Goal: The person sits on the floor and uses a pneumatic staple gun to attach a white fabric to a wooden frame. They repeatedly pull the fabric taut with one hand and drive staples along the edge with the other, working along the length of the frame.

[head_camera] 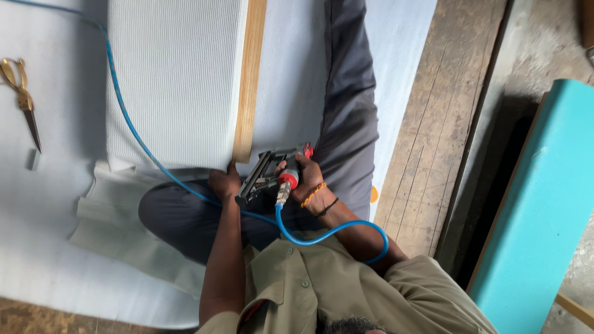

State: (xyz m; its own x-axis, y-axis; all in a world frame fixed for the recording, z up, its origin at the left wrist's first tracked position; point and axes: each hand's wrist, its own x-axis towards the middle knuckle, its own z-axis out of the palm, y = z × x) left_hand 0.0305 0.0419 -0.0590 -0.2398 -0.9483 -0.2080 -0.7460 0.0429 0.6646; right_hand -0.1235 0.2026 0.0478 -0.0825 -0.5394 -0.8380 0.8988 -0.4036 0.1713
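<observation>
My right hand (pixel 307 178) grips a pneumatic staple gun (pixel 270 174) with a red cap, its nose close to the near end of a wooden strip (pixel 249 80). My left hand (pixel 224 183) pinches the near edge of a white ribbed fabric panel (pixel 176 80) beside that strip. A blue air hose (pixel 133 133) runs from the gun's base, loops under my right forearm and crosses the panel toward the far left.
Gold-handled scissors (pixel 22 99) lie at the far left on the white sheet (pixel 49 235). My grey-trousered legs (pixel 349 111) rest on it. Wooden floor planks (pixel 433 124) lie to the right, then a teal board (pixel 544 204).
</observation>
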